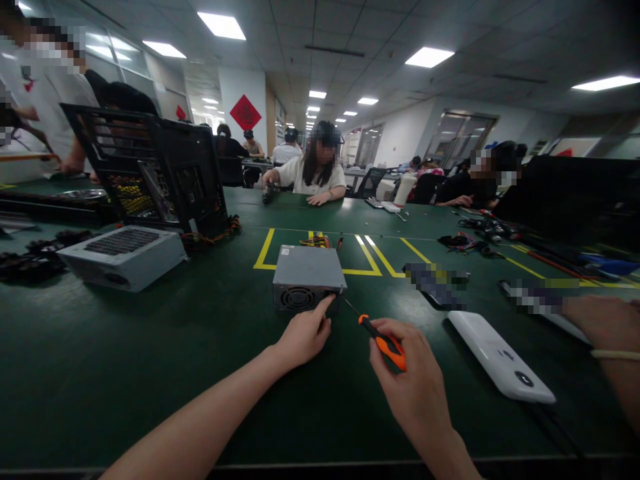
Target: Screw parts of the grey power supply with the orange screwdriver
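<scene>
A grey computer power supply [310, 268] sits on the green table in front of me, its round fan grille towards me. The outstretched index finger of my left hand [306, 335] touches the lower right of that grille side, while the other fingers curl loosely below it. My right hand [413, 363] is closed around an orange and black screwdriver [384, 343]. Its thin shaft slants up and left, with the tip close to the right edge of the power supply. From the frame I cannot tell whether the tip touches it. Coloured cables [320, 241] lie behind the unit.
On the left stand a second power supply [133, 257] and an open black computer case [160, 173]. To the right lie a white device [503, 357], a phone [433, 287] and a co-worker's hand [603, 323]. Yellow tape [363, 272] marks the table; a person sits across.
</scene>
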`<state>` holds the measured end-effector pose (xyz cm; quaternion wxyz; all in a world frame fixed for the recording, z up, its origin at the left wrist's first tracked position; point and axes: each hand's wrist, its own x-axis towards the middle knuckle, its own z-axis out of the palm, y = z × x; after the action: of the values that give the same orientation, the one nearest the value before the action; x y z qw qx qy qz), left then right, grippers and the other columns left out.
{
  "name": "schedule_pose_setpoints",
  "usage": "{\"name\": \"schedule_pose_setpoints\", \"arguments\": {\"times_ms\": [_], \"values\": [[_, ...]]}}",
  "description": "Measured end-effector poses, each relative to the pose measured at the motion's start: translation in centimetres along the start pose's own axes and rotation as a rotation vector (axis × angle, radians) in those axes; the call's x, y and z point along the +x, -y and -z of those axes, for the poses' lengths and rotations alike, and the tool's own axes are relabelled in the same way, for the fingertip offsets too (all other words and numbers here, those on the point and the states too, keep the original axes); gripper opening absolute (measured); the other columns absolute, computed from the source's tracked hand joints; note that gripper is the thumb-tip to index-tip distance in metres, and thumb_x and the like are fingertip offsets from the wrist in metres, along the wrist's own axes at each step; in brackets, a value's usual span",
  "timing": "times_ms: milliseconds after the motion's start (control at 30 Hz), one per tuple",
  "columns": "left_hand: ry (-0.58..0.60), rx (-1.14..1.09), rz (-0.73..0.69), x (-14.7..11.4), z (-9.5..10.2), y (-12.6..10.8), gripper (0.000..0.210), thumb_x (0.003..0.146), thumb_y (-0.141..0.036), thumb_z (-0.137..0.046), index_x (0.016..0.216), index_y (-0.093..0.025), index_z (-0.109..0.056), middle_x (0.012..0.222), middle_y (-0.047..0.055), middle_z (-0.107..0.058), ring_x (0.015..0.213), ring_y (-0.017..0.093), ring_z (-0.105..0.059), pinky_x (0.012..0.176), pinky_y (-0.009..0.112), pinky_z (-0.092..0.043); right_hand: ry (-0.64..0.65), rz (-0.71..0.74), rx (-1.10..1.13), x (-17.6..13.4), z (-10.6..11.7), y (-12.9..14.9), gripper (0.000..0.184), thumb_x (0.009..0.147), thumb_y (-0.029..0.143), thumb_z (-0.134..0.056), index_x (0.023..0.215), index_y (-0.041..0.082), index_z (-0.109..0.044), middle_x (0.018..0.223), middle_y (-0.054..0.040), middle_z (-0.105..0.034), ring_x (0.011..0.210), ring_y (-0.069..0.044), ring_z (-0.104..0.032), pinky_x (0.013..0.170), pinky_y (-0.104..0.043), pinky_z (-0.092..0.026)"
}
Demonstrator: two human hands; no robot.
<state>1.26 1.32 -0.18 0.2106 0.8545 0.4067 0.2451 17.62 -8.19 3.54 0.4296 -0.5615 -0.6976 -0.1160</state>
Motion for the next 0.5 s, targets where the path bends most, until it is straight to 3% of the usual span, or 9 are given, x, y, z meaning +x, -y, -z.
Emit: {"name": "schedule_pose_setpoints", "arguments": {"times_ms": [233, 400, 500], "values": [[-0.014, -0.002, -0.021, 0.0, -0.3, 0.1, 0.052, 0.086, -0.023, -0.035, 0.135, -0.022, -0.019, 0.071, -0.001, -0.057, 0.062, 0.014, -0.054, 0.059, 0.024, -0.038, -0.011, -0.034, 0.011, -0.5, -0.5, 0.4, 0.021, 0.083, 0.025, -0.046, 0.103, 0.02, -0.045, 0.094, -0.0061, -0.06, 0.077, -0.016, -0.061, 0.062, -0.027, -0.051], [0.01, 0.036, 0.003, 0.0, -0.5, 0.1, 0.053, 0.086, -0.024, -0.035, 0.136, -0.021, -0.016, 0.075, 0.001, -0.059, 0.065, 0.015, -0.057, 0.061, 0.024, -0.041, 0.001, 0.056, 0.022, -0.9, -0.6, 0.6, 0.016, 0.08, 0.02, -0.049, 0.096, 0.021, -0.046, 0.1, -0.0064, -0.059, 0.088, -0.019, -0.059, 0.075, -0.034, -0.05], [0.009, 0.073, 0.0, -0.1, -0.4, 0.0, 0.054, 0.086, -0.024, -0.035, 0.136, -0.021, -0.015, 0.082, 0.002, -0.06, 0.069, 0.015, -0.057, 0.063, 0.024, -0.042, 0.014, -0.063, 0.036, -1.2, -0.7, 0.6, 0.025, 0.08, 0.031, -0.051, 0.102, 0.02, -0.045, 0.105, -0.0101, -0.054, 0.087, -0.02, -0.059, 0.065, -0.032, -0.052]]}}
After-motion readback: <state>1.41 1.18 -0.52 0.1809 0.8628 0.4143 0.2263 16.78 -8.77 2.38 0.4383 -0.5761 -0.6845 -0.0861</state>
